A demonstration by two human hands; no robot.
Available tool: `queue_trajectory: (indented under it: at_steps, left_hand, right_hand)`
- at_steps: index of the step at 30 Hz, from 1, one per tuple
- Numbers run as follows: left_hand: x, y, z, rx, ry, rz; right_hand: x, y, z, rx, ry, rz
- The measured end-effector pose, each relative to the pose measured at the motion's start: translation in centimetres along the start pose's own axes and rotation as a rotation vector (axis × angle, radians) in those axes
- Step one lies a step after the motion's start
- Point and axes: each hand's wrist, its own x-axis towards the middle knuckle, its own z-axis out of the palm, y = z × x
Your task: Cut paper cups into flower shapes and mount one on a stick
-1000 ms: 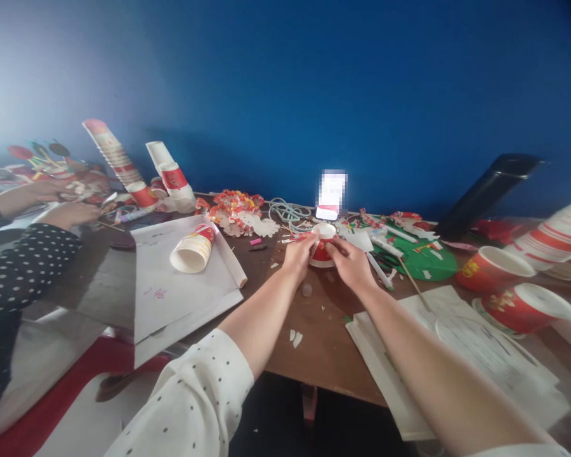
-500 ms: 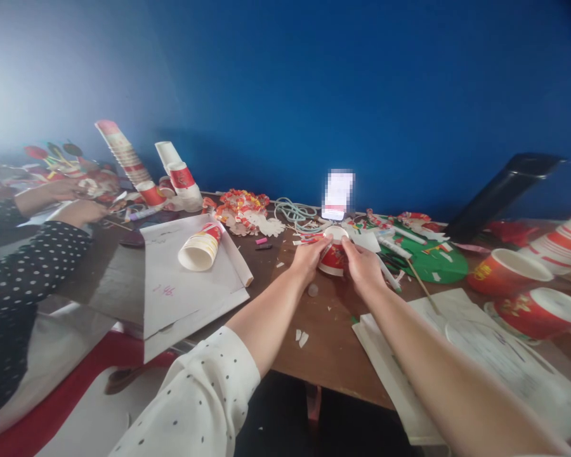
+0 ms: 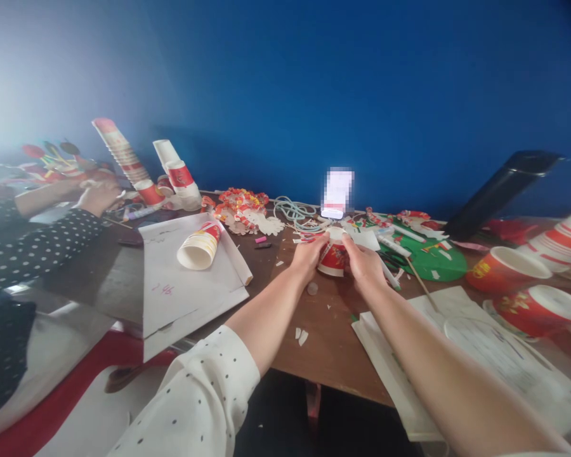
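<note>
The left hand (image 3: 310, 257) and right hand (image 3: 361, 260) curl partly closed around opposite sides of a red-and-white printed paper cup (image 3: 334, 259), gripping it between them at the brown counter (image 3: 309, 343). Just beyond the hands stands a bright rectangular screen (image 3: 337, 190); rightward lies a flat green sheet (image 3: 450, 264).

Craft workspace: table (image 3: 323, 346) with paper scraps (image 3: 242, 202), markers (image 3: 409, 233), cup stacks (image 3: 128, 162).
</note>
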Motion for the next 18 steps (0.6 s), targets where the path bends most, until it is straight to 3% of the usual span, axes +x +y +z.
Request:
queue_trajectory:
  at_steps: [3, 9, 18]
  left_hand:
    - [-0.4, 0.2, 0.2, -0.009, -0.019, -0.017]
    - [-0.4, 0.2, 0.2, 0.098, -0.003, -0.065]
    - [-0.2, 0.1, -0.1, 0.211, 0.015, -0.089]
  right_hand:
    - [-0.5, -0.8, 0.2, 0.219, 0.041, 0.151]
    - [-0.2, -0.4, 0.5, 0.382, 0.014, 0.153]
    - [-0.1, -0.7, 0.0, 0.144, 0.024, 0.206]
